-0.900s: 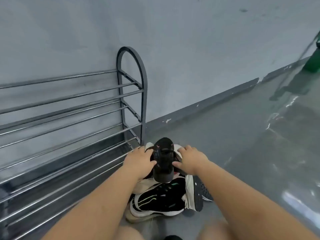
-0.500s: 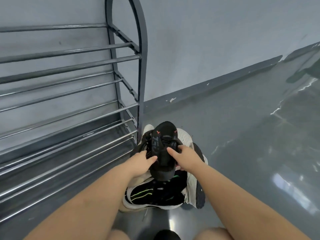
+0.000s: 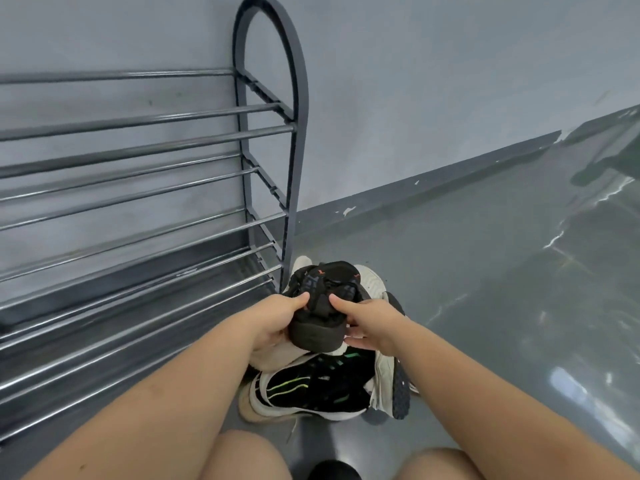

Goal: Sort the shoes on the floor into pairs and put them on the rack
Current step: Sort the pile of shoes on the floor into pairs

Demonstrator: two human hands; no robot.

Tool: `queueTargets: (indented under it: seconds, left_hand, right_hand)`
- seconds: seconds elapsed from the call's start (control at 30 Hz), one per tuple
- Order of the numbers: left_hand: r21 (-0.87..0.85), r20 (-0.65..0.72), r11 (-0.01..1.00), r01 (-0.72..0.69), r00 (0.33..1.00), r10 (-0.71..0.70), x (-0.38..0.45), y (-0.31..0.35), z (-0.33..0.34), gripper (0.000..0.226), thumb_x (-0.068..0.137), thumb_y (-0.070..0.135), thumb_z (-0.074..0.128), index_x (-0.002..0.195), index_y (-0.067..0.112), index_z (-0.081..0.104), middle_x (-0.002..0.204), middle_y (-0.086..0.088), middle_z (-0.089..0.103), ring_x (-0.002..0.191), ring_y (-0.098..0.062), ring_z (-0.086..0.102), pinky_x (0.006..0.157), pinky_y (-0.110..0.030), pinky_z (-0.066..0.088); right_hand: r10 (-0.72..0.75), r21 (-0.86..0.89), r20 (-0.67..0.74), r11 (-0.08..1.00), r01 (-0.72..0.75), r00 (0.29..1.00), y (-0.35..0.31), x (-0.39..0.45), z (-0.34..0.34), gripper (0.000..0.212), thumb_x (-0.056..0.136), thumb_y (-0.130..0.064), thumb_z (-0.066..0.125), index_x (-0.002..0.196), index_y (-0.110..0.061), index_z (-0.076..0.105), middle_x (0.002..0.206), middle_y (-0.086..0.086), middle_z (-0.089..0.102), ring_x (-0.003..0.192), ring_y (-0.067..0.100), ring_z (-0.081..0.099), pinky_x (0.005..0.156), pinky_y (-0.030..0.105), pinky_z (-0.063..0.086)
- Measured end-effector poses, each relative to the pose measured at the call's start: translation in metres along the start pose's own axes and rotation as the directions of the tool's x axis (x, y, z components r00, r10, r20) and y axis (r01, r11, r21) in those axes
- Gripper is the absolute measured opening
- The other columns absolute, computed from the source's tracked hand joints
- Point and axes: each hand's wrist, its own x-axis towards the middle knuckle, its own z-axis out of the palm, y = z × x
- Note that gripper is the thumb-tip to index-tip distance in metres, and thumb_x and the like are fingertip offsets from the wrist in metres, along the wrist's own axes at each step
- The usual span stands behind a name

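Observation:
A black shoe (image 3: 320, 329) with small orange marks is lifted over a pile of shoes on the floor. My left hand (image 3: 273, 320) grips its left side and my right hand (image 3: 365, 323) grips its right side, thumbs on top. Under it lies a black sneaker with green stripes and a white sole (image 3: 311, 389), and white shoes (image 3: 370, 280) show behind and to the right. The grey metal shoe rack (image 3: 270, 133) stands at the left against the wall, and the shelf rails in view hold nothing.
A grey wall with a dark skirting (image 3: 433, 183) runs behind the pile. Glossy grey floor (image 3: 485, 289) stretches to the right. My bare knees (image 3: 249, 455) fill the bottom edge, with a dark object (image 3: 334, 471) between them.
Both hands have tightened on the black shoe and raised its heel toward me. The view has tilted down and moved closer to the rack.

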Motion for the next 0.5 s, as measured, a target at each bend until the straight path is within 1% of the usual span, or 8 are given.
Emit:
queueTargets:
  seconds: [0.07, 0.17, 0.23, 0.3, 0.33, 0.4, 0.47, 0.5]
  left_hand:
    - [-0.013, -0.001, 0.999, -0.029, 1.0, 0.029, -0.02, 0.003, -0.005, 0.032, 0.098, 0.03, 0.047, 0.111, 0.006, 0.063, 0.107, -0.01, 0.067, 0.091, -0.02, 0.062, 0.069, -0.027, 0.051]
    - [-0.009, -0.027, 0.998, -0.063, 0.998, 0.063, -0.051, 0.003, -0.014, 0.03, 0.097, 0.032, 0.049, 0.105, 0.008, 0.065, 0.098, -0.006, 0.069, 0.084, -0.017, 0.064, 0.071, -0.028, 0.053]
    - [-0.022, -0.045, 0.995, -0.095, 0.995, 0.094, -0.077, 0.002, -0.021, 0.027, 0.097, 0.031, 0.05, 0.097, 0.01, 0.066, 0.093, -0.005, 0.07, 0.081, -0.017, 0.065, 0.066, -0.027, 0.054]
    - [-0.024, -0.054, 0.99, -0.139, 0.989, 0.138, -0.107, 0.003, -0.029, 0.025, 0.097, 0.03, 0.049, 0.092, 0.011, 0.065, 0.09, -0.005, 0.069, 0.077, -0.015, 0.064, 0.057, -0.025, 0.052]
    - [-0.023, -0.064, 0.987, -0.16, 0.985, 0.158, -0.121, 0.002, -0.034, 0.025, 0.097, 0.029, 0.049, 0.09, 0.012, 0.065, 0.089, -0.004, 0.068, 0.076, -0.015, 0.064, 0.056, -0.025, 0.051]
    - [-0.017, -0.097, 0.979, -0.202, 0.975, 0.2, -0.146, -0.005, -0.048, 0.025, 0.097, 0.029, 0.05, 0.087, 0.012, 0.065, 0.086, -0.004, 0.069, 0.075, -0.015, 0.064, 0.061, -0.026, 0.052]
    - [-0.046, -0.125, 0.972, -0.232, 0.966, 0.225, -0.168, -0.016, -0.066, 0.026, 0.096, 0.03, 0.051, 0.086, 0.011, 0.066, 0.08, -0.002, 0.072, 0.074, -0.015, 0.065, 0.064, -0.027, 0.053]
    - [-0.063, -0.136, 0.968, -0.244, 0.963, 0.234, -0.18, -0.023, -0.075, 0.027, 0.096, 0.03, 0.051, 0.085, 0.011, 0.067, 0.075, -0.001, 0.072, 0.069, -0.013, 0.066, 0.062, -0.025, 0.054]
  right_hand:
    - [-0.013, -0.014, 0.006, 1.0, 0.013, 1.0, -0.008, -0.015, 0.008, 0.028, 0.084, -0.036, 0.07, 0.099, -0.014, 0.062, 0.09, 0.0, 0.066, 0.091, 0.019, 0.063, 0.063, 0.024, 0.053]
    - [-0.032, -0.022, 0.015, 0.999, 0.033, 0.999, -0.016, -0.041, 0.023, 0.032, 0.083, -0.037, 0.071, 0.103, -0.014, 0.062, 0.09, 0.001, 0.065, 0.084, 0.016, 0.062, 0.059, 0.022, 0.05]
    - [-0.051, 0.003, 0.042, 0.999, 0.051, 0.998, -0.018, -0.061, 0.035, 0.025, 0.085, -0.034, 0.069, 0.098, -0.014, 0.062, 0.09, 0.002, 0.065, 0.081, 0.016, 0.062, 0.064, 0.023, 0.051]
    - [-0.083, -0.007, 0.063, 0.997, 0.083, 0.995, -0.019, -0.082, 0.051, 0.018, 0.086, -0.032, 0.067, 0.09, -0.015, 0.062, 0.086, 0.002, 0.065, 0.076, 0.015, 0.061, 0.062, 0.023, 0.05]
    - [-0.107, -0.017, 0.062, 0.994, 0.108, 0.992, -0.019, -0.092, 0.059, 0.017, 0.087, -0.032, 0.067, 0.087, -0.016, 0.061, 0.084, 0.002, 0.065, 0.074, 0.015, 0.06, 0.061, 0.024, 0.05]
    - [-0.155, -0.052, 0.061, 0.986, 0.158, 0.986, -0.019, -0.112, 0.079, 0.016, 0.088, -0.031, 0.066, 0.087, -0.015, 0.062, 0.086, 0.003, 0.067, 0.076, 0.016, 0.062, 0.068, 0.026, 0.054]
    - [-0.184, -0.099, 0.084, 0.976, 0.192, 0.979, -0.018, -0.127, 0.103, 0.025, 0.087, -0.032, 0.067, 0.099, -0.011, 0.064, 0.1, 0.008, 0.07, 0.09, 0.023, 0.066, 0.081, 0.034, 0.055]
    - [-0.184, -0.115, 0.098, 0.974, 0.195, 0.978, -0.017, -0.134, 0.117, 0.033, 0.086, -0.032, 0.068, 0.107, -0.007, 0.064, 0.106, 0.011, 0.07, 0.096, 0.026, 0.066, 0.085, 0.037, 0.055]
